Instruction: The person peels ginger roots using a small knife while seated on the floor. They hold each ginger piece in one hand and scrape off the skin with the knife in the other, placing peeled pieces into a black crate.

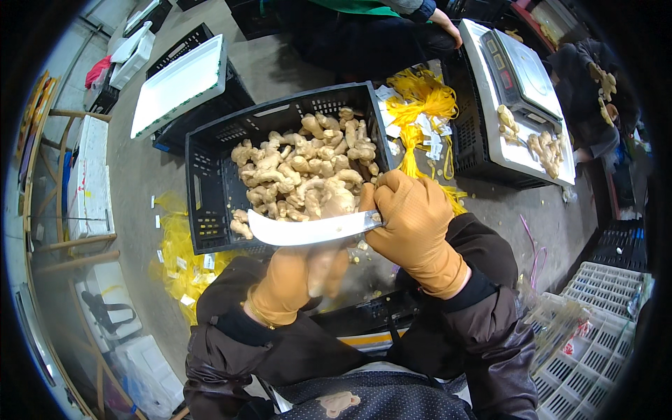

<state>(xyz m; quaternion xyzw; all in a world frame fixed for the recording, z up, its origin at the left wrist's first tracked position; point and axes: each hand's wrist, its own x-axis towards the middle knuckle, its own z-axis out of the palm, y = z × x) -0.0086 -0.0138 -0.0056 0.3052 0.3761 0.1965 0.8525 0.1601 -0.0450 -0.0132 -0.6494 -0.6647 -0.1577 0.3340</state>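
Observation:
My right hand (409, 226), in an orange textured glove, grips the handle of a knife (310, 229). Its broad, curved blade points left, across the near side of a black plastic crate (206, 163). Ginger roots (299, 168) are heaped inside that crate. Just below the blade, my left hand (283, 289), gloved alike, is closed around a piece of ginger (318, 270). Motion blurs this piece and the fingers about it, so its full shape is unclear. The knife's handle is mostly hidden in my right fist.
Yellow mesh bags (184, 247) with white tags lie left of the crate; yellow netting (420, 105) lies beyond its right side. A digital scale (520, 73) and ginger sit on a foam lid at right. White plastic crates (593, 331) stand lower right. Two other people are nearby.

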